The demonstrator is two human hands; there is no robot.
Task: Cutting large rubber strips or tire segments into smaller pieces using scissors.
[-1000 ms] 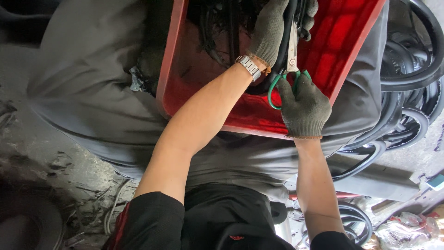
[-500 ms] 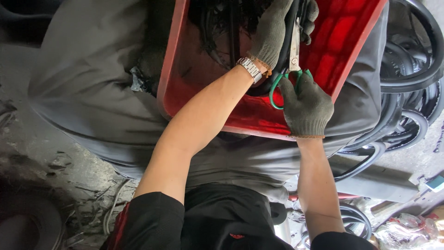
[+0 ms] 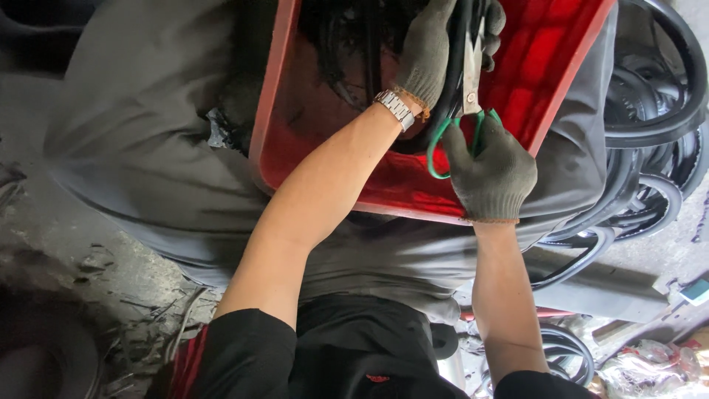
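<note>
Fingers of the gloved right hand are threaded through the green handles of scissors; the gloved left hand is clamped on a black rubber strip over the red crate. Black rubber rings lie piled beside the crate.

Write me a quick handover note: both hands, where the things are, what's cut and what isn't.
Left hand: gloved, shut on the black rubber strip over the red tray.
Right hand: gloved, shut on the green-handled scissors, blades against the strip.
Done: black offcuts lie in the tray.
Left: whether this cut is through cannot be told. Rubber rings sit right of the tray.
</note>
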